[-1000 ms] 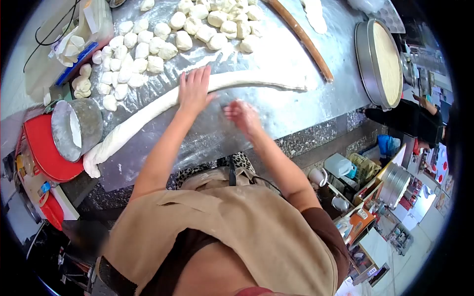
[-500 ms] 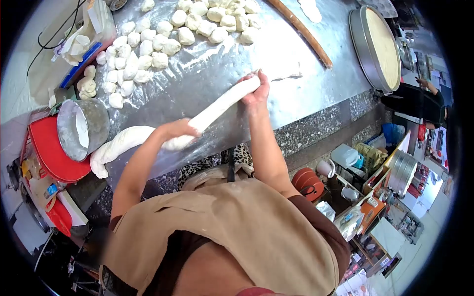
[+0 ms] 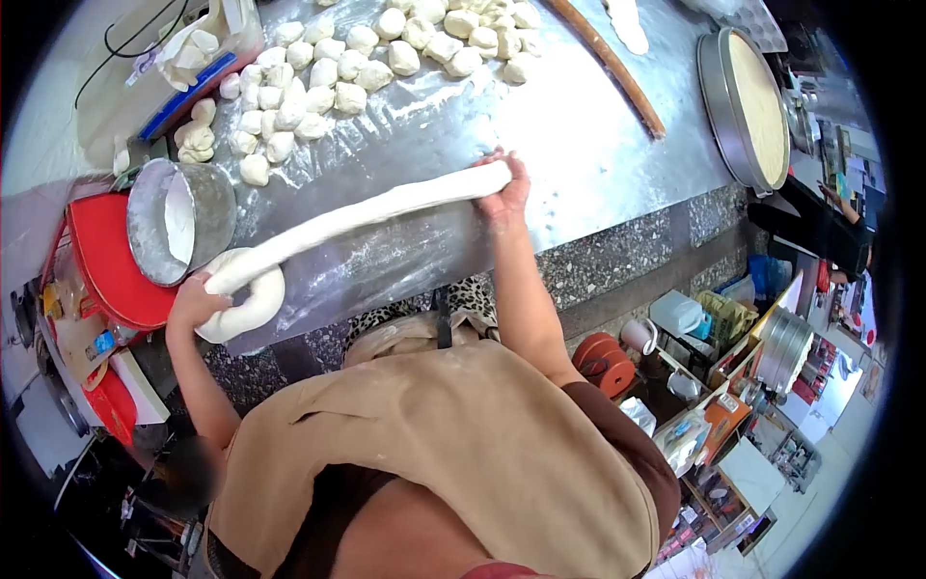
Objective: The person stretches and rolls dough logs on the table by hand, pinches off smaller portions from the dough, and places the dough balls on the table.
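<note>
A long, thick rope of white dough (image 3: pixel 367 213) stretches between my hands over the floured metal table (image 3: pixel 405 261). My right hand (image 3: pixel 508 188) grips its far right end, fingers curled around the dough. At the table's left edge, my left hand (image 3: pixel 196 301) is closed on the rope where it bends. Beyond that hand the rest of the rope curls into a loop lying on the tabletop. Several small lumps of dough (image 3: pixel 349 97) are spread across the back of the table, dusted with flour.
A metal pot (image 3: pixel 145 220) with flour inside stands by a red seat (image 3: pixel 101 253) at left. Toward the back right lie a wooden rolling pin (image 3: pixel 617 77) and a round dough-filled pan (image 3: pixel 719 111). Another person (image 3: pixel 834 227) is at far right. Shelves and boxes stand below.
My left hand has slid left along the dough from near the middle to the table's left edge. The rope between my hands is longer and straighter, and its tail now curls into a loop.
</note>
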### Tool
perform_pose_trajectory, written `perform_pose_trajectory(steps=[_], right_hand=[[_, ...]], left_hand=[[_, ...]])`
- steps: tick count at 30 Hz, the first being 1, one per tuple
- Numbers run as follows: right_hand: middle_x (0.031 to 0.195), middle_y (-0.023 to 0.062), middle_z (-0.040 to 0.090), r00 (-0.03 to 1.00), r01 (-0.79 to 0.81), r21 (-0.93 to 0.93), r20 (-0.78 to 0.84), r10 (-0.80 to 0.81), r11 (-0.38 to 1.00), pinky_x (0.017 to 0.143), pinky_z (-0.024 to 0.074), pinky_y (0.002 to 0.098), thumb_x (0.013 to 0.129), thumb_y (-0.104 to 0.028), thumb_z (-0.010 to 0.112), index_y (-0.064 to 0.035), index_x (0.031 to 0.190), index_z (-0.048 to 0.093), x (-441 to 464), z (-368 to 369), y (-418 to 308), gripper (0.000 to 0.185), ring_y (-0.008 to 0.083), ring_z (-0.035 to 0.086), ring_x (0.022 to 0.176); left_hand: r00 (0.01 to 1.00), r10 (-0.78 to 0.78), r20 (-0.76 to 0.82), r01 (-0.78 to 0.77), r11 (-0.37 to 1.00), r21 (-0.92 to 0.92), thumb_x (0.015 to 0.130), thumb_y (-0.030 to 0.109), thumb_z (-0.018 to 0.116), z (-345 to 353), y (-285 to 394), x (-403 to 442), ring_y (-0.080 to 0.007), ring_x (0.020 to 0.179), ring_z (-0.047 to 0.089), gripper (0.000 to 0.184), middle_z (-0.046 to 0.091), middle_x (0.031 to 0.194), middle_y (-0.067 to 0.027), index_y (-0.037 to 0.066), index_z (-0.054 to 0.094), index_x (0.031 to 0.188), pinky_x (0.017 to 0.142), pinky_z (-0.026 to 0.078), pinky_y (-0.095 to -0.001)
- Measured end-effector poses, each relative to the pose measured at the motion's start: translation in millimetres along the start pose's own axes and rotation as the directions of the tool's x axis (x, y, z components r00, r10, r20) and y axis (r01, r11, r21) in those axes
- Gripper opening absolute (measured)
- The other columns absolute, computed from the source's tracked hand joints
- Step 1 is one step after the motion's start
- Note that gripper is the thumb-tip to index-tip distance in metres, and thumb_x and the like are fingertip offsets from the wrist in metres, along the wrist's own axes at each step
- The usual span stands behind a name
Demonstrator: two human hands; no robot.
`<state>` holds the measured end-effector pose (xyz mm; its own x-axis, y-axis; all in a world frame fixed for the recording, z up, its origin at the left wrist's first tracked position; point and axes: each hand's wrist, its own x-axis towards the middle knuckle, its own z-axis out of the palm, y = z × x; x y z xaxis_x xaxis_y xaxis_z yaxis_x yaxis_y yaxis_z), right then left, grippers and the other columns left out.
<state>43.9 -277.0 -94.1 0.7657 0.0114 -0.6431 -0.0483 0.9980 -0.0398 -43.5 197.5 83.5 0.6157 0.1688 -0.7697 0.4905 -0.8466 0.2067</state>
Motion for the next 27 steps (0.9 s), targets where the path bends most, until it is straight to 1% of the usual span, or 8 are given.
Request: perform_pose_trajectory(steps=[1, 3, 4, 7, 9, 12, 19, 27], right_hand=[[0.076, 0.0068, 0.056, 0.992, 0.036, -0.217, 0.126, -0.009, 0.975, 0.075, 0.0490, 0.0389, 0.079, -0.015, 0.063, -0.0042, 0.089, 0.055, -5.1, -0.2, 15.9, 0.018, 0.0208, 0.056, 0.071], [0.075, 0.0070, 0.056, 0.993, -0.055, -0.200, 0.093, 0.075, 0.978, 0.075, 0.0493, 0.0394, 0.079, -0.018, 0.065, -0.0045, 0.088, 0.055, -0.7, -10.6, 45.5, 0.020, 0.0210, 0.056, 0.070], [0.075, 0.0070, 0.056, 0.992, -0.062, -0.204, 0.091, 0.082, 0.977, 0.075, 0.0493, 0.0394, 0.079, -0.018, 0.065, -0.0045, 0.088, 0.055, -0.8, -7.4, 55.0, 0.020, 0.0210, 0.056, 0.070], [0.075, 0.0076, 0.056, 0.994, -0.086, -0.180, 0.053, 0.097, 0.980, 0.075, 0.0502, 0.0406, 0.080, -0.020, 0.065, -0.0054, 0.092, 0.056, -16.3, 13.4, 64.9, 0.021, 0.0223, 0.057, 0.067], [0.076, 0.0076, 0.056, 0.989, -0.035, -0.245, 0.129, 0.068, 0.969, 0.073, 0.0507, 0.0381, 0.081, -0.023, 0.066, -0.0058, 0.090, 0.056, -25.8, 33.0, 59.3, 0.022, 0.0217, 0.057, 0.068], [0.081, 0.0086, 0.057, 0.990, 0.134, -0.455, 0.095, -0.101, 0.880, 0.069, 0.0513, 0.0357, 0.081, -0.018, 0.065, -0.0043, 0.092, 0.057, -28.3, 55.2, 42.9, 0.020, 0.0209, 0.057, 0.069], [0.078, 0.0079, 0.058, 0.943, 0.235, -0.516, -0.082, -0.321, 0.824, 0.054, 0.0506, 0.0352, 0.079, -0.011, 0.065, -0.0036, 0.091, 0.056, -20.0, 74.0, 27.2, 0.017, 0.0185, 0.055, 0.058], [0.075, 0.0047, 0.054, 0.968, 0.249, -0.566, 0.165, -0.188, 0.786, 0.058, 0.0486, 0.0332, 0.078, -0.009, 0.068, -0.0073, 0.100, 0.050, -44.5, 108.3, 14.0, 0.029, 0.0173, 0.055, 0.062]], left_hand=[[0.948, -0.160, -0.275, 0.235, 0.935, 0.266, 0.062, 0.010, 0.075, 6.7, 17.6, -10.3, -0.0252, 0.086, 0.063, 0.051, 0.066, 0.093, -0.0103, 0.002, 0.060, 0.110, 0.081, 0.049, -0.0359], [0.914, 0.046, -0.402, 0.172, 0.855, 0.489, 0.058, 0.013, 0.078, 56.8, 29.9, 17.2, -0.0321, 0.095, 0.060, 0.060, 0.063, 0.099, -0.0130, 0.007, 0.058, 0.113, 0.086, 0.047, -0.0388], [0.768, 0.378, -0.517, -0.349, 0.924, 0.157, 0.057, 0.019, 0.081, 83.4, 75.8, 20.3, -0.0305, 0.105, 0.055, 0.068, 0.058, 0.109, -0.0133, 0.010, 0.054, 0.119, 0.092, 0.043, -0.0372], [0.411, 0.816, -0.406, -0.750, 0.556, 0.359, 0.063, 0.026, 0.079, 131.4, 213.3, 48.4, -0.0352, 0.110, 0.051, 0.078, 0.051, 0.123, -0.0142, 0.013, 0.042, 0.131, 0.095, 0.041, -0.0417], [0.691, 0.646, -0.326, -0.686, 0.728, -0.012, 0.066, 0.029, 0.075, 161.4, 243.1, 86.1, -0.0383, 0.101, 0.058, 0.067, 0.059, 0.112, -0.0179, 0.014, 0.046, 0.125, 0.086, 0.047, -0.0451], [0.863, 0.499, -0.080, -0.499, 0.866, 0.022, 0.066, 0.030, 0.073, 171.4, 256.5, 84.6, -0.0404, 0.086, 0.061, 0.057, 0.064, 0.094, -0.0213, 0.012, 0.050, 0.115, 0.074, 0.049, -0.0472], [0.855, 0.498, -0.145, -0.509, 0.860, -0.044, 0.069, 0.032, 0.069, 182.1, 236.8, 72.7, -0.0403, 0.083, 0.062, 0.045, 0.065, 0.085, -0.0214, 0.008, 0.053, 0.103, 0.073, 0.049, -0.0483], [0.865, 0.471, -0.172, -0.487, 0.871, -0.069, 0.069, 0.030, 0.071, 184.3, 230.2, 72.8, -0.0382, 0.085, 0.062, 0.044, 0.065, 0.089, -0.0193, 0.009, 0.054, 0.103, 0.075, 0.049, -0.0466]])
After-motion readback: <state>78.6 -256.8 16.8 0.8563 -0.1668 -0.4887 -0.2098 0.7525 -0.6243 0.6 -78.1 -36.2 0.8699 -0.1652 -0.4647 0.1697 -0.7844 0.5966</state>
